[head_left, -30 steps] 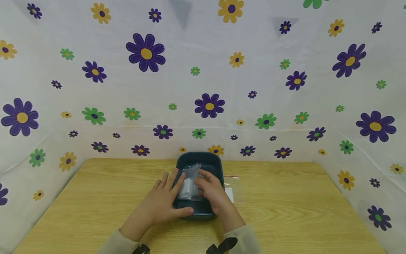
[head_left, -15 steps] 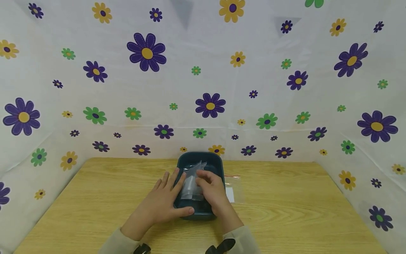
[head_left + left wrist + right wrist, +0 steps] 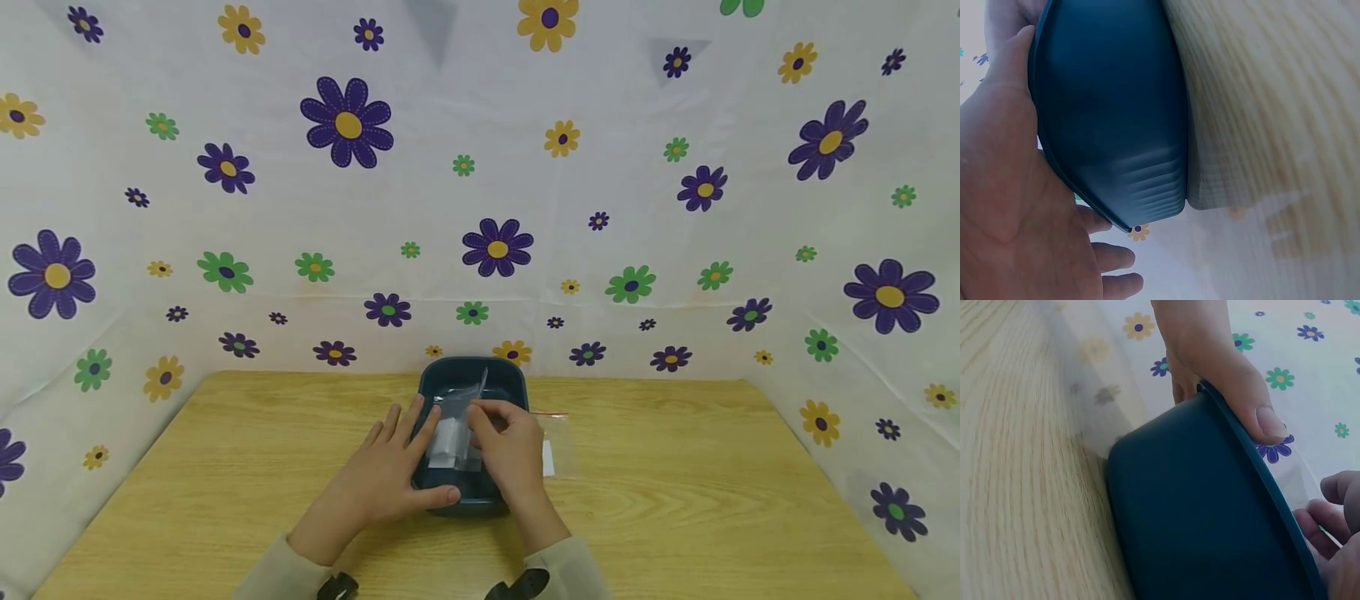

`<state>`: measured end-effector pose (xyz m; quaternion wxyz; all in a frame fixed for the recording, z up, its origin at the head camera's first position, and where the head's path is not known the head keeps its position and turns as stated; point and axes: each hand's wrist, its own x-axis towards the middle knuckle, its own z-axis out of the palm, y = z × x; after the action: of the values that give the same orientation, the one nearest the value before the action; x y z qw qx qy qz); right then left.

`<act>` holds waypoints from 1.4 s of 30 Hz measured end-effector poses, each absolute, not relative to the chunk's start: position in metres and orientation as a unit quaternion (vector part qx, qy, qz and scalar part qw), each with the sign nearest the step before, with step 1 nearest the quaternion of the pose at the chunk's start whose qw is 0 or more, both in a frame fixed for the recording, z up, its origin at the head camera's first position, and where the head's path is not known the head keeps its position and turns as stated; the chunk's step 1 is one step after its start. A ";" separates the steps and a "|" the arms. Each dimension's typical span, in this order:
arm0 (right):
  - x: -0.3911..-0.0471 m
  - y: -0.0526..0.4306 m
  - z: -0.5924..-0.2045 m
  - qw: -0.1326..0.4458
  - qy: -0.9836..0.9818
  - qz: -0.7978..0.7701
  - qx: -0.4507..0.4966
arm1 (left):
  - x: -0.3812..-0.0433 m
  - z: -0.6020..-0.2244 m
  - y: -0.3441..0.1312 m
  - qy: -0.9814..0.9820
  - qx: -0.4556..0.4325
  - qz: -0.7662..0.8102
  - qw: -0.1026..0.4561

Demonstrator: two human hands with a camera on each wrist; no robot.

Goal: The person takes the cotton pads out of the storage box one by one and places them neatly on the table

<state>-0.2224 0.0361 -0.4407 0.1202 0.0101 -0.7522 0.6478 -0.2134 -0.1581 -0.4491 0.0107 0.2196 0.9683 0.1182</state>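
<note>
Head view: left hand [image 3: 386, 475] spread, lying across the left rim of the dark teal tray [image 3: 483, 507]. Right hand [image 3: 510, 450] pinches the edge of a clear bag [image 3: 447, 437] with white contents; bag sits inside the tray. Second clear bag [image 3: 561, 446] lies on the wood-grain table [image 3: 712, 475], just right of the tray.

Left wrist view: left fingers extended; palm beside the rim.

Right wrist view: left thumb over the rim; right hand partly cropped.
</note>
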 end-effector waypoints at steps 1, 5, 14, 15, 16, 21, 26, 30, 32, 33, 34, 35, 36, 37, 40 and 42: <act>-0.223 0.037 -0.441 0.130 -0.749 0.650 0.008 | -0.213 -0.449 -0.157 0.968 0.220 0.118 0.011; -0.226 0.044 -0.438 0.151 -0.723 0.674 -0.015 | -0.213 -0.448 -0.155 0.968 0.221 0.116 0.011; -0.233 0.064 -0.431 0.051 -0.659 0.748 -0.056 | -0.216 -0.452 -0.152 0.967 0.222 0.123 0.006; -0.233 0.067 -0.430 0.033 -0.651 0.756 -0.052 | -0.217 -0.453 -0.152 0.967 0.223 0.122 0.005; -0.233 0.070 -0.429 0.016 -0.644 0.763 -0.052 | -0.217 -0.453 -0.151 0.967 0.224 0.123 0.005; -0.231 0.086 -0.426 -0.036 -0.614 0.786 -0.056 | -0.217 -0.452 -0.150 0.965 0.231 0.122 0.009; -0.227 0.103 -0.429 -0.065 -0.570 0.816 -0.074 | -0.216 -0.453 -0.149 0.965 0.229 0.127 0.018; -0.226 0.118 -0.430 -0.072 -0.533 0.838 -0.091 | -0.217 -0.455 -0.151 0.965 0.228 0.130 0.015; -0.227 0.125 -0.429 -0.074 -0.527 0.841 -0.096 | -0.218 -0.456 -0.154 0.965 0.227 0.130 0.010; -0.227 0.128 -0.428 -0.074 -0.526 0.842 -0.096 | -0.218 -0.456 -0.155 0.965 0.228 0.131 0.007; -0.228 0.130 -0.427 -0.073 -0.526 0.842 -0.094 | -0.217 -0.455 -0.156 0.965 0.227 0.132 0.005; -0.229 0.133 -0.426 -0.072 -0.523 0.844 -0.093 | -0.217 -0.454 -0.156 0.965 0.227 0.133 0.004; -0.229 0.136 -0.424 -0.071 -0.520 0.846 -0.092 | -0.217 -0.454 -0.157 0.965 0.227 0.132 0.003; -0.229 0.139 -0.423 -0.069 -0.520 0.847 -0.091 | -0.216 -0.453 -0.157 0.965 0.227 0.132 0.003; -0.229 0.146 -0.421 -0.062 -0.518 0.849 -0.084 | -0.215 -0.450 -0.156 0.965 0.227 0.132 0.001; -0.230 0.150 -0.422 -0.059 -0.524 0.846 -0.081 | -0.214 -0.450 -0.156 0.965 0.227 0.130 0.000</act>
<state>-0.2297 0.1501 -0.4216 -0.0591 -0.0809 -0.5243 0.8456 -0.2143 -0.1556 -0.4501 0.0003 0.2267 0.9652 0.1304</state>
